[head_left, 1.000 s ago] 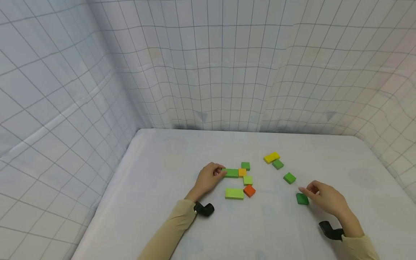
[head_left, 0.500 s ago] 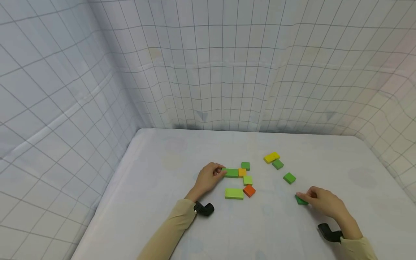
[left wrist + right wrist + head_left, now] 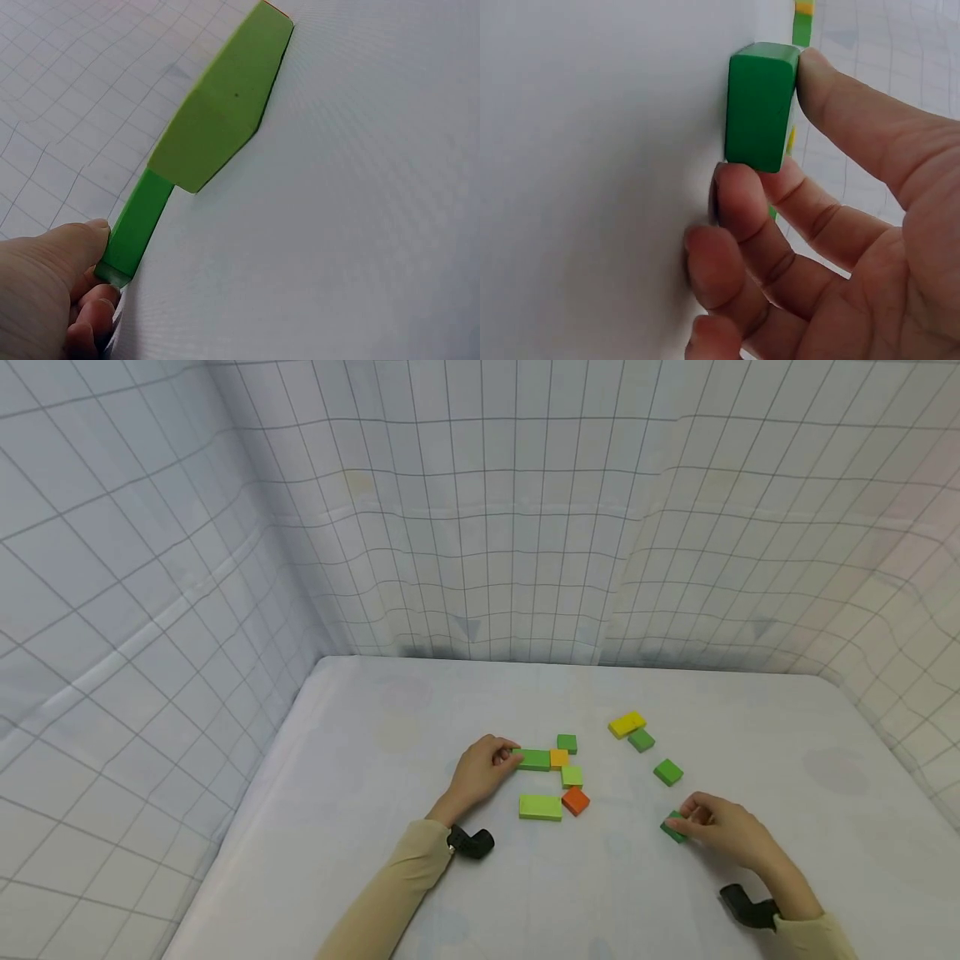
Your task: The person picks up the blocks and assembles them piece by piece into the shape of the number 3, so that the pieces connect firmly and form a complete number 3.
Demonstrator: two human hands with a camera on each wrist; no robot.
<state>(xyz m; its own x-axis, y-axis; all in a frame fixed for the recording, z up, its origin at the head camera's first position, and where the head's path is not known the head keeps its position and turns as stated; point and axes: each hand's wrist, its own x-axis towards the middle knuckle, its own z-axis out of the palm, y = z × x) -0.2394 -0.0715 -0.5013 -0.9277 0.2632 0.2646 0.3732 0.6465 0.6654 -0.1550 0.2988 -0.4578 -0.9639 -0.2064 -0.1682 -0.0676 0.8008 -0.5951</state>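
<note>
My left hand [image 3: 476, 772] rests on the table and pinches the left end of a green rectangular block [image 3: 534, 760]. In the left wrist view that green block [image 3: 139, 225] is between thumb and fingers, and a lime block [image 3: 225, 90] stands in front. An orange block [image 3: 558, 759] touches its right end. My right hand [image 3: 723, 829] holds a dark green square block [image 3: 673, 828] low at the tabletop. The right wrist view shows the thumb on the upper edge of the dark green block [image 3: 759, 109] and fingertips against its lower side.
Near the left hand lie a small green block [image 3: 567, 743], a lime square [image 3: 572, 777], a red-orange block [image 3: 575, 801] and a lime rectangle [image 3: 540, 807]. Farther right are a yellow block [image 3: 627, 724] and two green squares [image 3: 641, 739]. Gridded cloth [image 3: 480, 527] hangs behind the table.
My right hand came down onto the dark green block and slid it to the left, turning it slightly. The left hand and the other blocks stayed put.
</note>
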